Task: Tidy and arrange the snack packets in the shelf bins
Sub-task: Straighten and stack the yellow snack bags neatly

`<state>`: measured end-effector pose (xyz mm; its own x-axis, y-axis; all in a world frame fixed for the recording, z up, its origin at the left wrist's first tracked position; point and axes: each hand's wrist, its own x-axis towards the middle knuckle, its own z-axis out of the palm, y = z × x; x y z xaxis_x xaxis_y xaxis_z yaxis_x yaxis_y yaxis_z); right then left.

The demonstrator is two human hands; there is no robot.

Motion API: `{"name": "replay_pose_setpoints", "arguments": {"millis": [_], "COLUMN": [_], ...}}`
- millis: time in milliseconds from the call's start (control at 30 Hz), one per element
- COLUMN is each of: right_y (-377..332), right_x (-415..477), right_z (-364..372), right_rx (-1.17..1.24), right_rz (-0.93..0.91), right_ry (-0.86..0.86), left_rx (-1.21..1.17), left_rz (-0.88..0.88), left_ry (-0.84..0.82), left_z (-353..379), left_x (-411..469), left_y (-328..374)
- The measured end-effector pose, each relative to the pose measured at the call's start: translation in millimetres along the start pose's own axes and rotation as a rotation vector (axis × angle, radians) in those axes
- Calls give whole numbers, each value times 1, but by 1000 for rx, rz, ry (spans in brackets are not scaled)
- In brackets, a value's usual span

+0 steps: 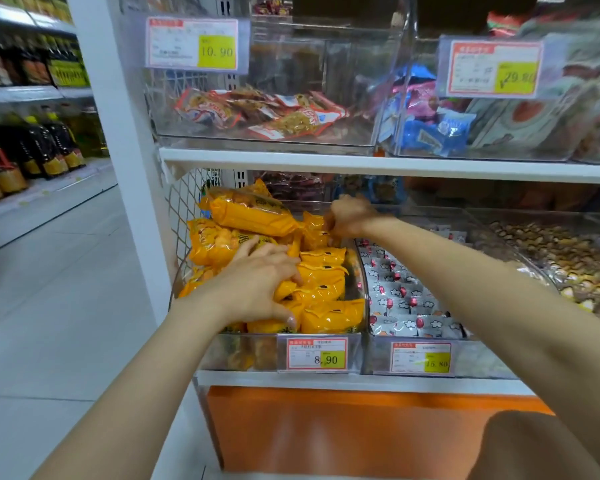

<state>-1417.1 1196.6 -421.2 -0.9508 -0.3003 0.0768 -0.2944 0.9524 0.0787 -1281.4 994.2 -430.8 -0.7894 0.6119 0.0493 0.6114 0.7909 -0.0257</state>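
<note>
Packets are the matter here: the yellow packets [326,292] fill the clear bin [229,353] directly under both hands, so neither arm has any further to reach. The left hand [257,282] lies nearer the person, fingers spread and laid flat over the front of the heap, pressing it down rather than closing on any one piece. The right hand [350,216] is beyond it, at the far end of the same bin, with its fingers curled and pinching the edge of a yellow packet [314,233]. Between the two hands the small packets lie in a row that runs away from the person, each with its long axis across the bin, from the left hand's side toward the right hand's side. Beyond the left hand's fingertips, the larger yellow bags [246,211] sit piled and tilted, their long axes slanting out of line with that row. The coming move probably turns on this mismatch: the right hand, being nearer the back, looks better placed to draw its packet into line, while the left hand steadies the front. To the outside of the right forearm, the white packets [402,299] lie in the neighbouring bin, apart from both hands.
</note>
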Motion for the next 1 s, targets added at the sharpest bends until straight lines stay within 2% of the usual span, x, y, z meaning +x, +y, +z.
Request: {"name": "replay_pose_setpoints", "arguments": {"millis": [100, 167, 233, 300, 367, 433, 500, 567, 733, 833, 900, 1000], "right_y": [-8, -15, -19, -24, -28, -33, -37, -38, -32, -30, -26, -12], "right_x": [-23, -51, -87, -121, -141, -149, -151, -153, -161, -164, -166, -166], "right_z": [-10, -20, -28, -35, -32, -24, -18, -13, 1, 0, -9, -32], "right_rx": [11, 164, 296, 186, -44, -233, -262, -200, -15, -12, 77, 322], "right_rz": [-53, -127, -236, -337, -379, -379, -378, -403, -490, -523, -494, -346], "right_ry": [78, 165, 124, 1, -74, -41, 19, 72, 213, 296, 347, 430], "left_rx": [-5, 8, 34, 55, 69, 71, 76, 86, 88, 85, 82, 71], "left_rz": [-11, -14, -19, -24, -29, -25, -13, 22, -15, -38, -49, -60], "left_ry": [48, 72, 92, 100, 102, 142, 225, 264, 50, 39, 38, 36], "left_z": [3, 5, 6, 6, 5, 5, 2, 0, 1, 0, -1, -1], "left_x": [3, 4, 5, 6, 6, 6, 5, 5, 6, 8, 9, 10], "left_y": [-2, -3, -2, -1, 1, 4, 6, 5, 3, 4, 3, 2]}}
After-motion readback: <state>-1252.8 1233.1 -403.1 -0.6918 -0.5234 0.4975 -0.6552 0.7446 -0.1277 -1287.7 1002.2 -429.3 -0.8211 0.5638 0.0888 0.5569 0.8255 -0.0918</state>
